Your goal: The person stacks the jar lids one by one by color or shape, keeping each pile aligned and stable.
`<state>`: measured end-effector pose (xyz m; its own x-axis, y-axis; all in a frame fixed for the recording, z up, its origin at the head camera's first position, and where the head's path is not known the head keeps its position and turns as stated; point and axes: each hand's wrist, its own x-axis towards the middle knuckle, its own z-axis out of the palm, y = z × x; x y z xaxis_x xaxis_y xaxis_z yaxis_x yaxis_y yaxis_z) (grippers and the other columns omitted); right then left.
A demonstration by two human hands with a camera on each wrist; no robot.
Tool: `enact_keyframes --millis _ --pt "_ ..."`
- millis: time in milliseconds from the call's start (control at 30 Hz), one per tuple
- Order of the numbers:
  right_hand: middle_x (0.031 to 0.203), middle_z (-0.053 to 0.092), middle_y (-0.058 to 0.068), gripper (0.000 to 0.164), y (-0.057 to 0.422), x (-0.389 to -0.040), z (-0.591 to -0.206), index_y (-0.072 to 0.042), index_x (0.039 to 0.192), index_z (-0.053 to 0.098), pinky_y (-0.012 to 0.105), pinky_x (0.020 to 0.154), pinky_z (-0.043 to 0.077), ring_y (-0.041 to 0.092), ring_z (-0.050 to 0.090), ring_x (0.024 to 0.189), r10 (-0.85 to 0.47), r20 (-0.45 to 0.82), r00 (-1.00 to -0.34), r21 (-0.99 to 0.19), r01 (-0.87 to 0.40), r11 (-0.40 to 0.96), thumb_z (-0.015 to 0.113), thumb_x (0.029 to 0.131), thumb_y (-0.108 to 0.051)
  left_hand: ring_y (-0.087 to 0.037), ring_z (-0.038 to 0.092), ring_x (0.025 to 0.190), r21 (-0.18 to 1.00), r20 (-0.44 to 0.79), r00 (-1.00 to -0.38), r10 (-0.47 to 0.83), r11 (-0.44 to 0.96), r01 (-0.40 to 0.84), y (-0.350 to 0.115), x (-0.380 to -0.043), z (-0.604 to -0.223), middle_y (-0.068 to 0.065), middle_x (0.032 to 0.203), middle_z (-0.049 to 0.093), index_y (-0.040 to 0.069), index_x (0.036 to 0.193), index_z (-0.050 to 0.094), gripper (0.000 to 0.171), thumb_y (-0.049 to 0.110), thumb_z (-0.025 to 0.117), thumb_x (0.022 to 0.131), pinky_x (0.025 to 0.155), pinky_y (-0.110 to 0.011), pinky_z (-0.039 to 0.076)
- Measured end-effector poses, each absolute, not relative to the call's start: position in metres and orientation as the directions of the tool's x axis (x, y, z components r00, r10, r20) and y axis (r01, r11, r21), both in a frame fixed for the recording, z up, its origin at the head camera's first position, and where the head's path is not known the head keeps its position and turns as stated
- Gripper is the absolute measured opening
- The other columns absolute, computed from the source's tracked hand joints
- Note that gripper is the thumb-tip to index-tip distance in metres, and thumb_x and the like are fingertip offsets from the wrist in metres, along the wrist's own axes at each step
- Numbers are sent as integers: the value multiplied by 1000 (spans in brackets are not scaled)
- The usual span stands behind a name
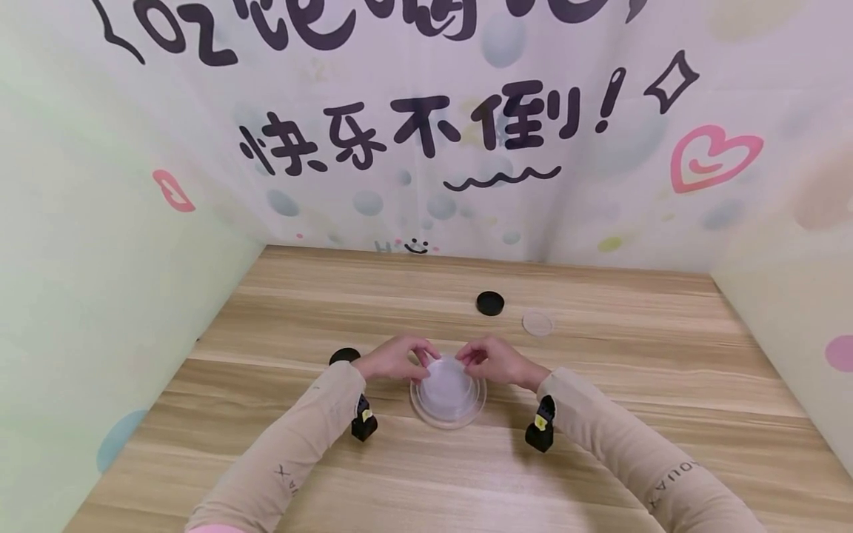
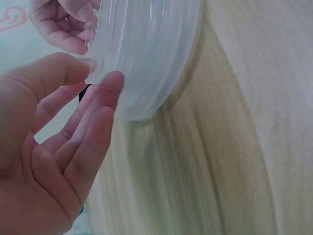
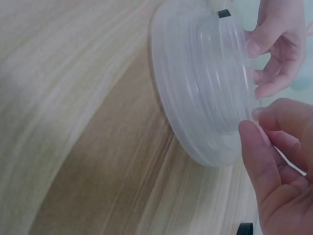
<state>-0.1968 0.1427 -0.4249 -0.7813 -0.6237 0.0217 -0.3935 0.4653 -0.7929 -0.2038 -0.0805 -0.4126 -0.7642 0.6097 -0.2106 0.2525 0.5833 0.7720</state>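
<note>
A stack of translucent plastic round lids (image 1: 445, 423) lies on the wooden table, the widest at the bottom and smaller ones on top. At the top of the stack is a smaller clear lid (image 1: 445, 381). My left hand (image 1: 397, 358) pinches its rim on the left side, thumb and fingertips at the edge. On the opposite side, my right hand (image 1: 498, 361) pinches the same rim between thumb and index finger. From the right wrist view, the ridged side of the stack (image 3: 205, 73) steps outward toward the table.
Behind the stack lie a black round lid (image 1: 490, 303) and a thin clear disc (image 1: 537, 323). Another black round lid (image 1: 344, 356) sits beside the left wrist, partly hidden by it. A printed cloth (image 1: 413, 207) hangs along the table's back edge, with pale walls on both sides.
</note>
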Motion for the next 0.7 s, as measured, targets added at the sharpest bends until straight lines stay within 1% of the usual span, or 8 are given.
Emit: enact_keyframes --millis 167,267,333,400,533,567,667,700 --pt "85 63 8 17 146 -197 -425 4 95 63 22 68 48 13 57 76 -613 18 -790 -778 -396 487 59 79 -2 -15 60 64 792 -267 -754 601 582 183 -80 -206 -411 -7 87 56 3 107 58 26 6 61 81 62 -32 51" --pt "86 63 8 18 148 -195 -422 3 97 63 22 65 48 12 56 74 -595 -9 -804 -781 -366 507 57 82 -6 -16 60 62 797 -273 -752 600 579 172 -79 -208 -410 -8 87 55 2 110 57 27 8 59 83 64 -36 51" --pt "86 63 11 19 149 -192 -415 5 99 62 28 63 49 14 56 71 -579 -36 -815 -796 -326 509 56 84 -6 -16 60 61 795 -272 -760 591 582 169 -77 -210 -409 -8 86 55 1 111 56 27 8 58 84 64 -37 51" --pt "86 63 12 21 152 -192 -414 5 101 61 29 60 50 15 56 69 -561 -55 -826 -806 -295 512 55 85 -7 -16 59 61 786 -268 -769 581 593 175 -74 -212 -407 -8 86 56 1 112 56 28 10 57 85 65 -37 51" --pt "88 62 13 23 161 -192 -415 6 102 60 34 60 50 25 57 71 -527 -81 -846 -828 -237 508 55 86 -8 -17 59 64 767 -272 -783 559 617 175 -65 -218 -403 -8 88 56 2 112 56 28 11 57 85 65 -36 50" --pt "89 62 11 23 165 -195 -420 5 102 61 32 58 50 25 57 72 -521 -77 -850 -829 -236 507 56 86 -10 -17 59 64 758 -270 -783 560 625 186 -63 -219 -402 -8 88 57 2 112 56 28 11 57 85 65 -35 50" --pt "88 62 15 23 172 -195 -422 7 102 60 33 58 51 29 58 72 -501 -67 -863 -847 -217 485 56 85 -10 -16 59 65 731 -268 -773 575 644 225 -58 -223 -400 -7 87 57 3 111 57 28 12 58 85 62 -29 49" --pt "88 62 16 24 173 -195 -422 8 101 60 33 57 51 29 58 71 -497 -57 -866 -853 -216 474 56 85 -9 -14 59 63 724 -249 -762 598 638 264 -58 -224 -400 -5 85 57 4 109 57 27 14 58 84 60 -26 49"
